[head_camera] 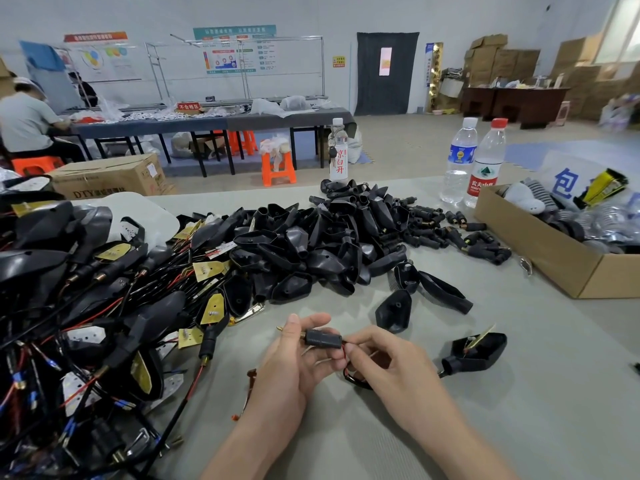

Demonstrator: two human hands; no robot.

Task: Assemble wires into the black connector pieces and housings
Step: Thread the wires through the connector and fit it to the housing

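Left hand (294, 362): lower centre of the frame, palm turned up, thumb and fingers curled round a black connector piece (323, 338). The piece lies level, with a brass threaded tip (298, 332) sticking out at its left end beside the thumb.

Right hand (388, 362): just right of the left hand, fingertips pinching the red and black wires (351, 375) where they leave the connector's right end. The wires loop down under the palm.

Black housing, wired (474, 351): on the grey table (485, 420) right of the right hand, open side up, with a small yellow board tilted inside.

Black housing, loose (394, 310): just above the hands, apart from them.

Pile of empty black housings (329, 244): centre of the frame, heaped.

Small black connector pieces (450, 233): spread at the pile's right edge, some showing brass ends.

Heap of wired assemblies (86, 306): fills the left of the frame. It holds black shells, yellow boards, and red, black and blue-tipped leads, all tangled.

Cardboard box (540, 247): right edge, open and holding mixed items.

Water bottles: two (459, 161) (486, 164) stand upper right beside the box. A third bottle with a red-lettered label (337, 150) stands behind the pile.

Background, upper left: a closed carton (110, 174), an orange stool (277, 168), and a seated person (24, 123) at a long table.
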